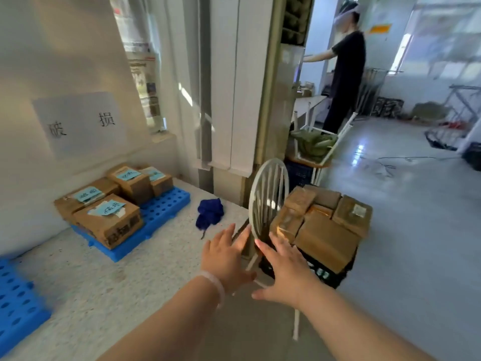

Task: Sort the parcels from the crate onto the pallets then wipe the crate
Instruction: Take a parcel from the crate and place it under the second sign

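Approx. mid-task. Several labelled parcels [109, 220] sit on the blue pallet [169, 207] well left of the crate [335, 272]. A second blue pallet [15, 303], further left, shows no parcels in the visible part. The crate is piled w/ brown boxes [325, 235], so plenty is left to sort. Wiping isn't begun: the blue cloth [209, 212] lies on the floor between crate & loaded pallet. The left hand [223, 256] and right hand [283, 267] reach just left of the crate, each grip wide, holding nothing. A white chair [268, 201] stands at the crate's left side, poss. blocking the reach; too blurred to be sure. Another person [346, 74] stands well behind the crate.
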`<state>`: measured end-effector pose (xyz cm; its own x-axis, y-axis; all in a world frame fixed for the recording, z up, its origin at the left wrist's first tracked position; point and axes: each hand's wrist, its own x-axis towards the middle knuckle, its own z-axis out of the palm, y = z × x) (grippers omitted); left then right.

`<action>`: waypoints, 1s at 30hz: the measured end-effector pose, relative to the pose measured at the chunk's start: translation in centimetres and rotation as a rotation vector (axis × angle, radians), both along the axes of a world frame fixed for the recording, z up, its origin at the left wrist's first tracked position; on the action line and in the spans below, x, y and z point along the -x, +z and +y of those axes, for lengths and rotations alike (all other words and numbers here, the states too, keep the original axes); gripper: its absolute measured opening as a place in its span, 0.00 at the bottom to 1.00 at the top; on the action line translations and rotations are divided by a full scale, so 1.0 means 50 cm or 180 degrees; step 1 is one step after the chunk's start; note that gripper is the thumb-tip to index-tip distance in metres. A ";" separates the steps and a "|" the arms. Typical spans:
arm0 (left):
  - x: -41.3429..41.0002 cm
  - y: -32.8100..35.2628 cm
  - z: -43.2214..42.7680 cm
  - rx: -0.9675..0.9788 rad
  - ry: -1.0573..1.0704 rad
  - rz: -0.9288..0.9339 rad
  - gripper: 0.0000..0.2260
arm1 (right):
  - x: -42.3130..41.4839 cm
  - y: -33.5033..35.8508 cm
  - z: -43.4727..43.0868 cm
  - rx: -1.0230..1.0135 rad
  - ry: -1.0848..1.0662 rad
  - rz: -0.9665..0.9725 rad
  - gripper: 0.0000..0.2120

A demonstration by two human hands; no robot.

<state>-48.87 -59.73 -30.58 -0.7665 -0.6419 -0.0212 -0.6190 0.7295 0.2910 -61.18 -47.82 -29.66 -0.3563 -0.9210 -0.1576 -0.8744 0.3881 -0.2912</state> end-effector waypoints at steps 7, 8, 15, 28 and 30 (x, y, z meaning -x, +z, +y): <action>0.167 -0.004 0.080 -0.0232 -0.0461 0.0029 0.46 | 0.122 -0.004 0.124 -0.0059 -0.0745 -0.0294 0.53; 0.187 -0.003 0.081 -0.0222 -0.0529 0.0026 0.46 | 0.136 -0.009 0.131 -0.0050 -0.0803 -0.0293 0.53; 0.351 -0.024 0.044 -0.0106 -0.0978 -0.0029 0.44 | 0.277 -0.046 0.116 -0.0012 -0.1412 -0.0398 0.54; 0.670 -0.045 -0.162 -0.0402 -0.1458 -0.0441 0.41 | 0.522 -0.072 -0.050 0.0047 -0.2439 -0.0587 0.50; 0.708 -0.061 -0.173 -0.0452 -0.1506 -0.0419 0.41 | 0.541 -0.080 -0.059 0.0009 -0.2552 -0.0603 0.49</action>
<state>-84.25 -68.37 -33.62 -0.9575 -0.2090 -0.1989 -0.2685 0.8976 0.3496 -88.24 -50.77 -33.67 -0.8736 -0.3986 -0.2791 -0.2680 0.8729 -0.4078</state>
